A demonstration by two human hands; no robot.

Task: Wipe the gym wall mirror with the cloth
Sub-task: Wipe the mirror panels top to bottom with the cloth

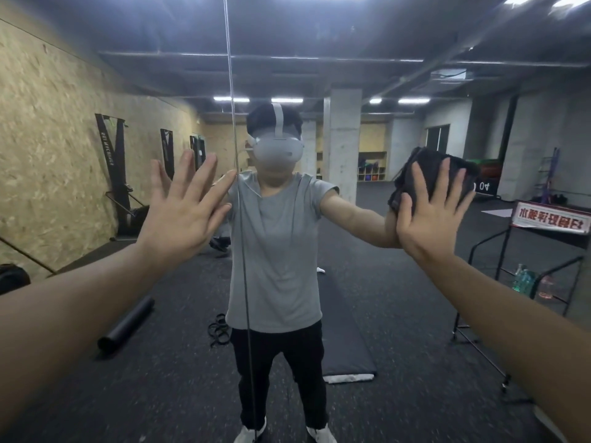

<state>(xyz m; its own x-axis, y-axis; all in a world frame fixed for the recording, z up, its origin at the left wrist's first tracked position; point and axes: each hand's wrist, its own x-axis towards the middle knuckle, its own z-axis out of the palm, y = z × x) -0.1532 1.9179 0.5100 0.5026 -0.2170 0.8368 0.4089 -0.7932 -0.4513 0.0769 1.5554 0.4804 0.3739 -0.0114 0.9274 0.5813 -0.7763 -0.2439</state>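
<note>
bare left hand (179, 212) spread flat on the mirror (367, 282) probably smudges it; right hand (428, 212) presses the cloth (425, 161) open-palmed, so it might slip.

cloth (425, 174) half hidden behind right hand (428, 215), both forearms cut off

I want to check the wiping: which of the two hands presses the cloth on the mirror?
The right hand: its straight fingers press the dark cloth flat on the mirror. The left hand is bare, palm spread.
</note>
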